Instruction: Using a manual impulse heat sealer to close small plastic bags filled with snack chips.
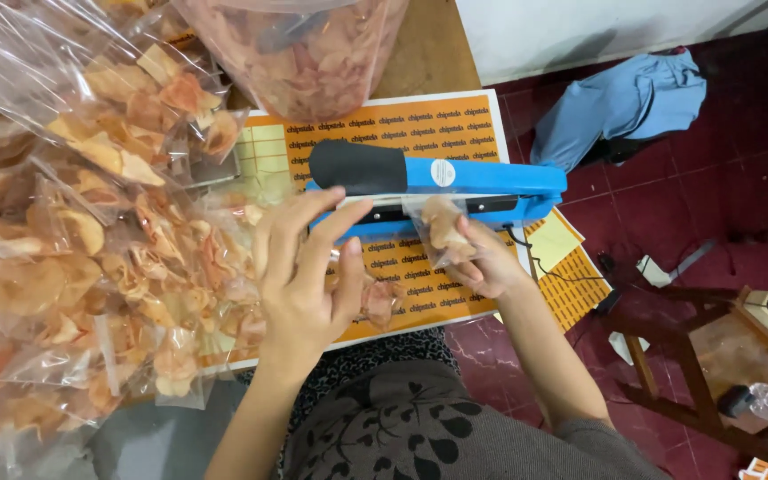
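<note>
The left hand lies flat, fingers spread, pressing a small clear bag of chips against the blue heat sealer at frame centre. The right hand pinches the bag's far end, apparently keeping its mouth straight across the sealing bar. Filled chip bags pile up at left on the surface.

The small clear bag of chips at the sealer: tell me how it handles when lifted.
The small bag probably feels light and floppy: thin film sagging from the right hand. Its chips look brittle, so squeezing likely cracks them. The left hand steadies it.
</note>
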